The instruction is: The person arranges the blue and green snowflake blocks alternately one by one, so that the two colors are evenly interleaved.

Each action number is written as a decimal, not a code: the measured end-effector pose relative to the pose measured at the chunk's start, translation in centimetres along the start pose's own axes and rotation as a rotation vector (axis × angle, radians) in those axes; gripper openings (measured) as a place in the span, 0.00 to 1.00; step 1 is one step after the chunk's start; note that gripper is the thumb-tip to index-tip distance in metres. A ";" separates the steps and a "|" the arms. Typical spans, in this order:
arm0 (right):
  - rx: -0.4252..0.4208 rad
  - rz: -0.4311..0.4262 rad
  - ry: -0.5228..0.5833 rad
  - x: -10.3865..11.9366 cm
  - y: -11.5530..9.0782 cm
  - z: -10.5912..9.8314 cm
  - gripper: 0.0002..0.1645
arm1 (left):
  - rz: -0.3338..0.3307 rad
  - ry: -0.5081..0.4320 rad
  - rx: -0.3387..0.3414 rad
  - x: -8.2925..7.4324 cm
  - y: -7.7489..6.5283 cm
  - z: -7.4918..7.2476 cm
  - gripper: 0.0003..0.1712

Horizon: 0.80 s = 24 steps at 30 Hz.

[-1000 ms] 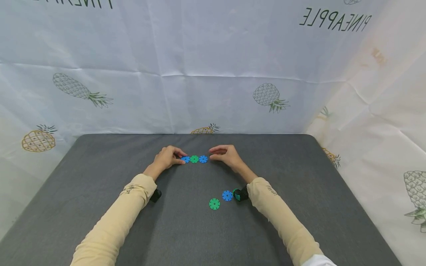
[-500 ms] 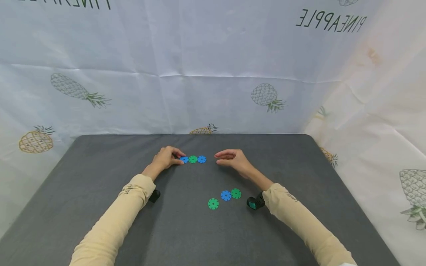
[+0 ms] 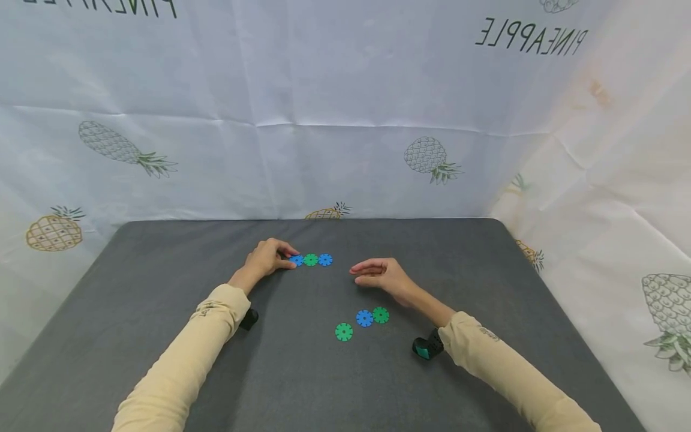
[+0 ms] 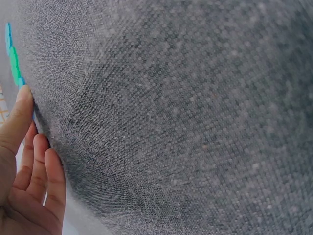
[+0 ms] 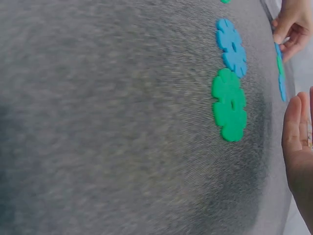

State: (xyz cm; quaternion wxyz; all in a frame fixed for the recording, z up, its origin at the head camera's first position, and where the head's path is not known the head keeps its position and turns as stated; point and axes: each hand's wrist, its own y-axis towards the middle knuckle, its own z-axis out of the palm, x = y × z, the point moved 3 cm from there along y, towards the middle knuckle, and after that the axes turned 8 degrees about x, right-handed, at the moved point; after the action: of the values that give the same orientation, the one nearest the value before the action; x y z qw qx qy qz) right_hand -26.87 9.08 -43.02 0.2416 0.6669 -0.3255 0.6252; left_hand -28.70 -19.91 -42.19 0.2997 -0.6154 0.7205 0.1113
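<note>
- Head view: from your head, forward and down, well back; takes in the tabletop (image 3: 302, 384).
- Left wrist view: low, close over it, rolled sideways.
- Right wrist view: likewise, left hand (image 5: 294, 26) in frame.
- All share your disc row (image 3: 311, 263).

From my remote feed, the head view gives me one legible word: PINEAPPLE (image 3: 531, 37), mirror-reversed in dark slanted capitals between one and two o'clock on the white fabric backdrop with printed pineapples (image 3: 335, 72). At ten o'clock on that cloth, the top edge crops another reversed, dark-lettered word (image 3: 121, 6). I can't read the small dark prints on the beige long left sleeve (image 3: 178, 360), eight o'clock, or the beige long right sleeve (image 3: 513, 366), four o'clock.
</note>
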 end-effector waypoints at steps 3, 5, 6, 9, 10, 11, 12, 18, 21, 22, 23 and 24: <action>0.013 -0.001 0.009 0.0 -0.4 0.1 0.21 | -0.009 0.000 0.005 0.2 0.0 -0.1 0.19; 0.026 -0.008 0.012 0.0 -0.8 0.1 0.21 | -0.013 0.004 0.006 0.3 0.0 -0.2 0.19; 0.031 -0.011 0.016 -0.1 -1.0 0.1 0.21 | -0.014 0.005 0.008 0.2 0.0 -0.2 0.19; 0.046 -0.022 0.015 -0.2 -1.7 0.1 0.21 | -0.012 0.008 0.009 0.0 -0.1 -0.2 0.18; 0.050 -0.026 0.013 -0.3 -2.0 0.2 0.21 | -0.011 0.007 0.009 -0.1 -0.1 -0.2 0.18; 0.055 -0.029 0.013 -0.4 -2.2 0.2 0.21 | -0.011 0.006 0.010 -0.1 -0.1 -0.2 0.18; 0.058 -0.028 0.013 -0.4 -2.4 0.1 0.21 | -0.011 0.004 0.009 -0.2 -0.2 -0.1 0.18; 0.097 -0.031 0.027 -0.5 -3.3 -0.3 0.22 | -0.021 0.000 0.009 -0.2 -0.2 -0.1 0.18; 0.123 -0.039 0.045 -0.6 -3.7 -0.5 0.23 | -0.020 0.004 0.011 -0.1 0.0 0.0 0.18; 0.133 -0.044 0.050 -0.6 -3.9 -0.6 0.23 | -0.020 0.006 0.012 -0.1 0.0 0.0 0.18; 0.142 -0.048 0.056 -0.7 -4.0 -0.7 0.23 | -0.023 0.009 0.011 0.0 0.1 0.0 0.18; 0.152 -0.054 0.061 -0.8 -4.2 -0.8 0.23 | -0.025 0.012 0.012 0.0 0.1 0.0 0.18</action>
State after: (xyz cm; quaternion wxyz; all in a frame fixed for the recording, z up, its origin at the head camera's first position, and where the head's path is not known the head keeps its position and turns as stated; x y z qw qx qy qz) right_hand -24.34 12.57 -43.34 0.2169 0.6725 -0.2513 0.6615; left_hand -28.79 -19.88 -42.23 0.3007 -0.6232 0.7150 0.0996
